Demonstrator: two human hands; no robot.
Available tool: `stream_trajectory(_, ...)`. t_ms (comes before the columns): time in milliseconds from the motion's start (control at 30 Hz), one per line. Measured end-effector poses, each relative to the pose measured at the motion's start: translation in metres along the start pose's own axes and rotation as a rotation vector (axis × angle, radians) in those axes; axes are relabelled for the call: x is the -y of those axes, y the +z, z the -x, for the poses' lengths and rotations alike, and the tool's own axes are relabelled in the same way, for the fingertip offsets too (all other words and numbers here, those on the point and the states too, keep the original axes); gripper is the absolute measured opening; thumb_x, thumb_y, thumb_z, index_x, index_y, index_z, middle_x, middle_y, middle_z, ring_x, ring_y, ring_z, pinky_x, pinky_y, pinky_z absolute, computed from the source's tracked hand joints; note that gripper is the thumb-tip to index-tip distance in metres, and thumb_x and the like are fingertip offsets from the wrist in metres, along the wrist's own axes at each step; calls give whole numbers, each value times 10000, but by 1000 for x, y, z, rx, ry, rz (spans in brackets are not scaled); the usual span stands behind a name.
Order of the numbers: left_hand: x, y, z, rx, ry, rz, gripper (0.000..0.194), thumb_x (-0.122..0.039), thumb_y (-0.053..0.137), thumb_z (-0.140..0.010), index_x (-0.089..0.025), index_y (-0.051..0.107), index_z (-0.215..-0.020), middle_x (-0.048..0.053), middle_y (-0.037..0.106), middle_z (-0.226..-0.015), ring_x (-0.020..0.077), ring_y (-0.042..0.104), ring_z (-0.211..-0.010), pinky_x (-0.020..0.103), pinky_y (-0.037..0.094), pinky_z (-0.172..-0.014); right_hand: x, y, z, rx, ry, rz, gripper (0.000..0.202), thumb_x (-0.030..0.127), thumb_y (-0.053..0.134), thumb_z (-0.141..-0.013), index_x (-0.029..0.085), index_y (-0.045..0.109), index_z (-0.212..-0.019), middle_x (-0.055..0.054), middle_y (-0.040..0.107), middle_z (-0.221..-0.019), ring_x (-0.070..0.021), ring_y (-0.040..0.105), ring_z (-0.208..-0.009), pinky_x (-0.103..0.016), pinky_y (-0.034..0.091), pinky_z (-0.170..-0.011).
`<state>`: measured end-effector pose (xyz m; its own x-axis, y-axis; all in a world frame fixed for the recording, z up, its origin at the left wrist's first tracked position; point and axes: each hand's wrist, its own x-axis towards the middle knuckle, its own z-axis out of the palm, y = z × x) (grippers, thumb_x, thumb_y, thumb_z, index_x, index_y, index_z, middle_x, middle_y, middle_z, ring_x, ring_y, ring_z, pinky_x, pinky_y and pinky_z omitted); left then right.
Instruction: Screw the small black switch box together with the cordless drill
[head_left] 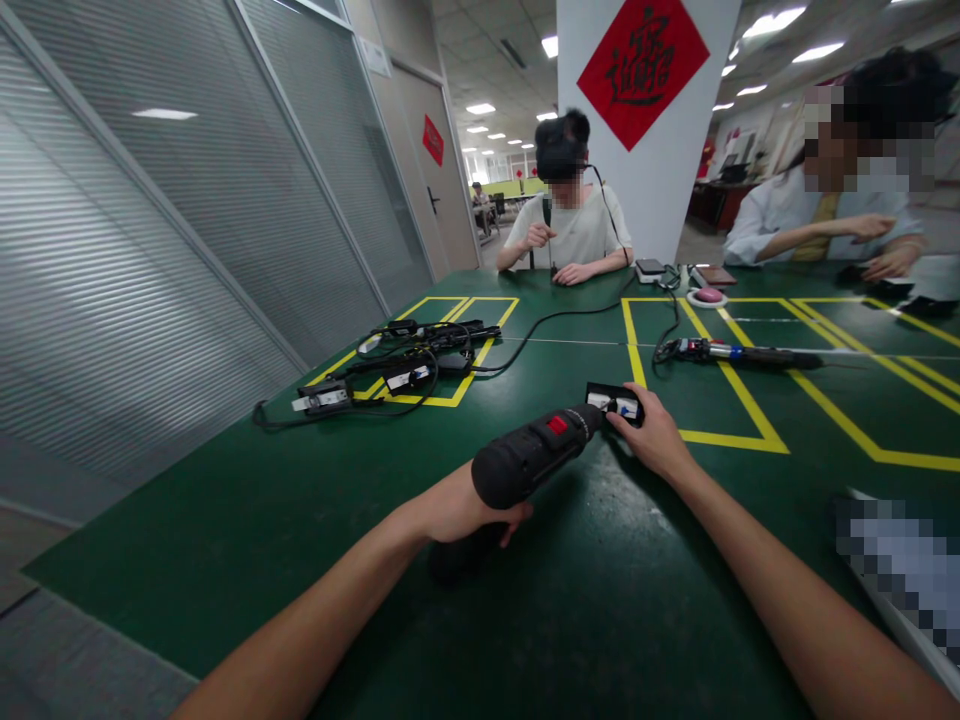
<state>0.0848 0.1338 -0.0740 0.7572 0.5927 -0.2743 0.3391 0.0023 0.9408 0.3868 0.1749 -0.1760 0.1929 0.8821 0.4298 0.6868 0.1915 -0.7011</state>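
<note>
My left hand (466, 505) is closed round the handle of a black power drill (529, 455) with a red patch on its top. The drill points away to the right, and its tip meets a small black device (615, 401) with white and blue parts inside. My right hand (651, 430) grips that device by its right side, thumb in front and fingers behind. The drill's front end partly hides the spot where the bit and the device meet.
Black devices and cables (431, 360) lie at the left on the green table (337, 500). A long tool (750, 354) lies at the right inside yellow tape. A pink round object (708, 296) is farther back. Two people sit across the table. A blurred-out flat item (904, 580) is at the right edge.
</note>
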Motion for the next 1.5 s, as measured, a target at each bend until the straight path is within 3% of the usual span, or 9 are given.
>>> stream_trajectory(767,4,-1,0,-5,-32,108,379,-230,698,-750,-112,534,-1072,1,605,-692,114,579,-551,249,480,-533,1,0,0,-8,-1,-4,529,422,611,-817,187,503,-1279,-126,564,-1231,-290,564,-1112,-442,441,-986)
stream_trajectory(933,-2,-1,0,73,3,122,504,-222,676,-788,-153,474,-1244,81,674,-946,94,587,-576,236,478,-535,2,-1,1,-1,14,4,543,425,609,-819,172,500,-1287,-134,562,-1240,-284,564,-1113,-431,443,-985)
stream_trajectory(1033,-8,1,2,56,19,93,633,-189,669,-787,-223,397,-1357,115,619,-1162,76,584,-585,234,487,-530,2,0,0,0,10,4,534,421,607,-823,174,502,-1284,-129,565,-1235,-278,565,-1111,-426,441,-989)
stream_trajectory(1100,-11,2,2,30,15,67,611,-192,677,-781,-227,424,-1336,113,581,-1206,71,581,-585,236,490,-523,0,1,0,-6,2,1,531,419,611,-819,181,503,-1282,-124,567,-1228,-277,566,-1109,-429,439,-992)
stream_trajectory(1300,-4,3,1,-16,7,52,334,-236,700,-755,-127,552,-1033,33,576,-889,99,575,-591,245,489,-517,-2,2,-1,-7,6,-2,554,422,616,-814,175,496,-1295,-133,564,-1230,-281,571,-1106,-441,447,-988)
stream_trajectory(1500,-3,3,1,-5,13,54,307,-246,702,-749,-124,552,-987,15,565,-817,97,568,-563,247,478,-514,-1,1,0,-4,9,-4,556,427,609,-818,177,492,-1300,-129,562,-1226,-279,574,-1097,-438,454,-979)
